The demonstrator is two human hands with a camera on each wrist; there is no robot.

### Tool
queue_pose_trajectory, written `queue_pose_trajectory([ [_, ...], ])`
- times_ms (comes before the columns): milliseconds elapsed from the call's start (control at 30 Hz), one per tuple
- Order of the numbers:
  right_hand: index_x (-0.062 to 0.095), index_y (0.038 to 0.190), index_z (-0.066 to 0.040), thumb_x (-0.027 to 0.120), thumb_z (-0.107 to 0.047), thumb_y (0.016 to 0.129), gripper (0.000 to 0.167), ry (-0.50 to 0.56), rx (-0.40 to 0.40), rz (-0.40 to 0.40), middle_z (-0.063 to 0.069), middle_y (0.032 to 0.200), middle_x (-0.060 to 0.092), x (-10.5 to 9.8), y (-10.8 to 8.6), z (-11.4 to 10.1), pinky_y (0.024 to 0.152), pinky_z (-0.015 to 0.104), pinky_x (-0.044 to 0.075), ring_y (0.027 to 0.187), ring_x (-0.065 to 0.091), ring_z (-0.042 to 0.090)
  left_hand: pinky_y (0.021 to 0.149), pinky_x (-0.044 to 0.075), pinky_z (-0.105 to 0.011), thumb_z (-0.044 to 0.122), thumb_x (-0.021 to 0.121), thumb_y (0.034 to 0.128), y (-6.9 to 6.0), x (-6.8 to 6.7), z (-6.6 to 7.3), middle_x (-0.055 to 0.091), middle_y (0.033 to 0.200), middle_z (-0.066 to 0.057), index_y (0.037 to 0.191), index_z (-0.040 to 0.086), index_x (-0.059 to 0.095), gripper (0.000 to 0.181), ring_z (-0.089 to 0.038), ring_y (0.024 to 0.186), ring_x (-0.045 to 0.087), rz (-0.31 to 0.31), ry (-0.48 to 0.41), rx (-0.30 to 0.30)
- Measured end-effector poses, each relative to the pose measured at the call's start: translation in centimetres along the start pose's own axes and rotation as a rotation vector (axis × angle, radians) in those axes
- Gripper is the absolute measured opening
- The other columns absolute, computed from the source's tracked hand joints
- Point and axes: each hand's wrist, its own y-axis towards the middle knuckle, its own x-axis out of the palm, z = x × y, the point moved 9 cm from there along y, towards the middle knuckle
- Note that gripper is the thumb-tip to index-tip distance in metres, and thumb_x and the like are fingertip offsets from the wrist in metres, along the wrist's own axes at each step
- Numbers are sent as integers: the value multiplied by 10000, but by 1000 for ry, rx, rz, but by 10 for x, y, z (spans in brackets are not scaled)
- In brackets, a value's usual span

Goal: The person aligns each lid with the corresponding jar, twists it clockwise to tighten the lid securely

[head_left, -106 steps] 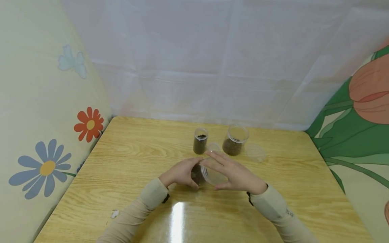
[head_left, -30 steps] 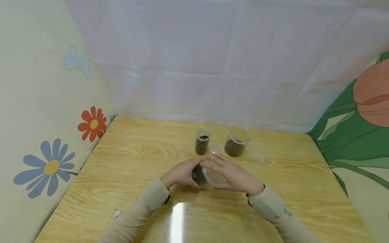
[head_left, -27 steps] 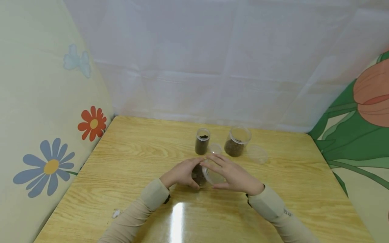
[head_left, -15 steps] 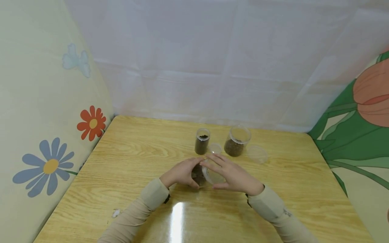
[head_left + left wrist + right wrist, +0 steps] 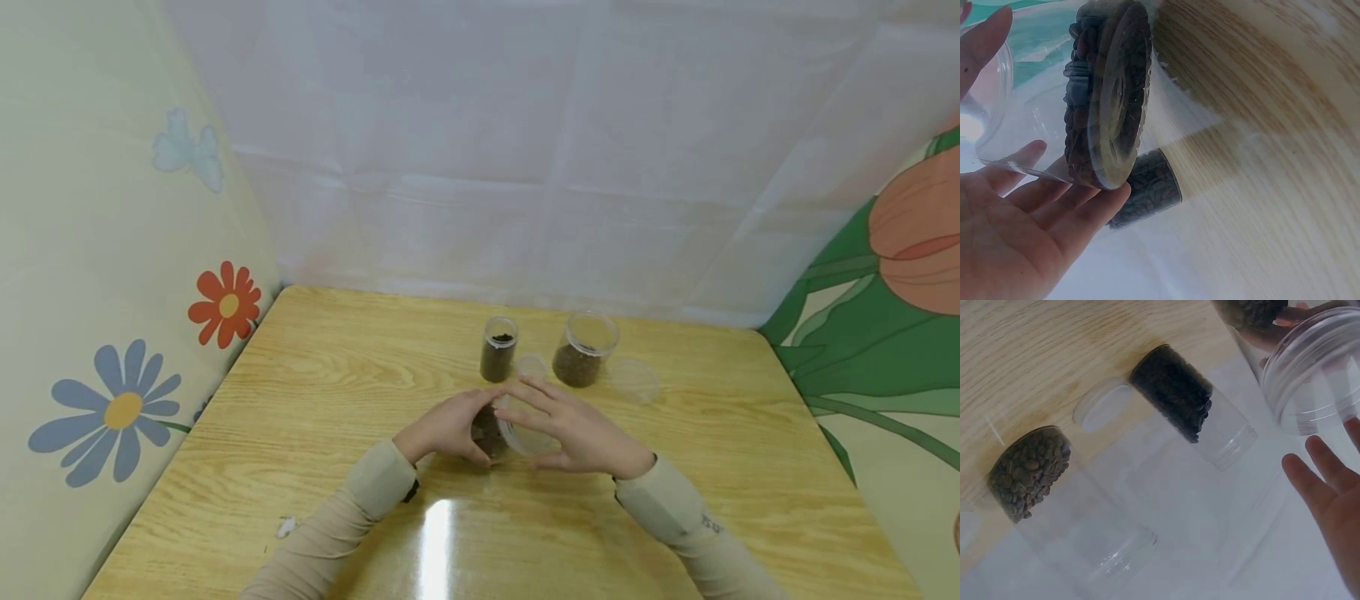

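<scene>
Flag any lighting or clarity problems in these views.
Head view: a glare streak on the wooden tabletop, and the clear lid beside the wider standing jar barely shows; left wrist view: a blown-out patch at the left edge, while beans in the held jar look dark; right wrist view: hazy, the wider standing jar's clear walls fading against the pale backdrop.

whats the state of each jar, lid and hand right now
Held jar: tilted, part filled; lid on or off unclear
Left hand: holding that jar
Right hand: at its top end, contact unclear
Narrow jar: upright, open, over half full
Wide jar: upright, open, under half full
Small lid: off, lying between those two
Large lid: off, lying beside the wide jar
</scene>
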Motion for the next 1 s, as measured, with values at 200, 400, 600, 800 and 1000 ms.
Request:
queue_pose_trajectory([
  [200, 418, 1364, -159, 840, -253, 613, 866, 3, 15, -2, 143, 1395, 382, 1, 0, 2, 968, 472, 376, 1272, 324, 356, 994, 358, -402, 270, 852, 610, 0, 1, 0, 405, 1379, -92, 1440, 93, 240, 1047, -231, 1222, 409, -6, 8, 0],
  [400, 413, 1366, -126, 839, -241, 609, 877, 20, 16, 10, 155, 1383, 393, 1, 0, 2, 959, 477, 383, 1273, 325, 347, 986, 366, -409, 259, 853, 608, 0, 0, 0, 425, 1360, -101, 1443, 99, 234, 1052, -240, 1205, 426, -3, 4, -3],
  [600, 416, 1359, -80, 839, -250, 613, 873, 34, 36, 19, 152, 1397, 370, 1, 2, 3, 983, 474, 358, 1271, 328, 340, 1008, 335, -424, 260, 849, 612, -1, 1, -3, 392, 1384, -130, 1423, 63, 273, 1014, -273, 1235, 393, 4, -9, -33],
  [800, 433, 1352, -101, 830, -262, 627, 842, 47, 83, 16, 153, 1396, 370, 1, 4, 5, 959, 466, 386, 1234, 376, 338, 1008, 335, -430, 271, 847, 614, -2, 0, -3, 403, 1374, -142, 1395, 31, 314, 976, -291, 1233, 396, 10, -7, -33],
  [1000, 424, 1362, -119, 826, -271, 635, 844, 60, 113, -1, 123, 1425, 337, 3, 4, 6, 948, 461, 397, 1236, 372, 320, 1009, 331, -441, 267, 843, 623, -3, -1, -1, 392, 1380, -152, 1396, 25, 311, 969, -305, 1238, 388, 3, -20, -35],
])
